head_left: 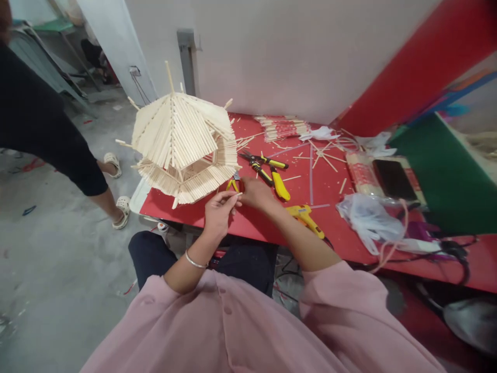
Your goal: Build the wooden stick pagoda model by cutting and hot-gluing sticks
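My left hand (219, 211) is closed in a pinch on a short wooden stick (237, 195), whose pale end sticks out toward my right hand. My right hand (256, 194) is close beside it, low over the table; its fingertips are mostly hidden, so its grip is unclear. Just past both hands are small pliers (233, 183) with yellow handles, partly hidden. To the left stands a model with a pointed roof (171, 134), built from many thin wooden sticks, with a flared lower tier (194, 184).
On the red table (252, 223) are black-and-yellow cutters (272, 173), a yellow glue gun (306, 220), a stick star (320, 153), stick packs (281, 127), a phone (394, 178) and a plastic bag (368, 220). A person's leg (58, 129) is at left.
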A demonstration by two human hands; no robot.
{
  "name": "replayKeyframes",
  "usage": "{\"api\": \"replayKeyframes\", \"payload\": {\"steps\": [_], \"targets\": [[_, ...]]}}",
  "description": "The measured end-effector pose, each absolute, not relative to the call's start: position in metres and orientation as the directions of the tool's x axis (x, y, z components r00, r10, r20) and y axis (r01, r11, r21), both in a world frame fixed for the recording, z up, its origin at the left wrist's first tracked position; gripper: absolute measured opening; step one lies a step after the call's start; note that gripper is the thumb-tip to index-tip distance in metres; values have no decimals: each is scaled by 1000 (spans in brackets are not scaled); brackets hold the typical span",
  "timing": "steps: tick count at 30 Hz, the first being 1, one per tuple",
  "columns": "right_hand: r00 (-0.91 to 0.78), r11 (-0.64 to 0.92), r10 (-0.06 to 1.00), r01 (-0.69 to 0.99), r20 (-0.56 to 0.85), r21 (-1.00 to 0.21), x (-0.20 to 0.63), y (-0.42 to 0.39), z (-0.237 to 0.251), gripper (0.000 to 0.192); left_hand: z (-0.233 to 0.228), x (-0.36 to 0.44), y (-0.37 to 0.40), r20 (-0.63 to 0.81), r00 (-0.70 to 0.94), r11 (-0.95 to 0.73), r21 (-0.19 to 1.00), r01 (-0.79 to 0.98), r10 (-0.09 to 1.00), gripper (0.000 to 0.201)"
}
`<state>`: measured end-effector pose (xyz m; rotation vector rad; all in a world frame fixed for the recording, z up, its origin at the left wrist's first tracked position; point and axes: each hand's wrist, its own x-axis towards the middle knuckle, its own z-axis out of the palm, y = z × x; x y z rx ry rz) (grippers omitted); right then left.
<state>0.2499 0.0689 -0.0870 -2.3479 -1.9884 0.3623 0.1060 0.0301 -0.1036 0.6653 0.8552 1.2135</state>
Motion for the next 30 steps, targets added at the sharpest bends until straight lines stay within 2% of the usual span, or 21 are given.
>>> {"api": "replayKeyframes", "payload": {"steps": [8,18,24,30], "targets": [[215,-260,940,954,-265,-149,225,72,-86,64,-108,98,32,-177,120,214,837,-504,977,29],[193,-244,943,955,-272,-170,235,63,-89,53,-119,101,30,-176,122,213,850,-482,977,30],[158,-212,953,958,-259,-193,242,61,-92,40,-122,104,31,-169,122,206,863,-462,978,27],[169,-224,953,951,-250,-211,243,61,-93,49,-121,107,31,-194,111,223,865,-449,975,29]]}}
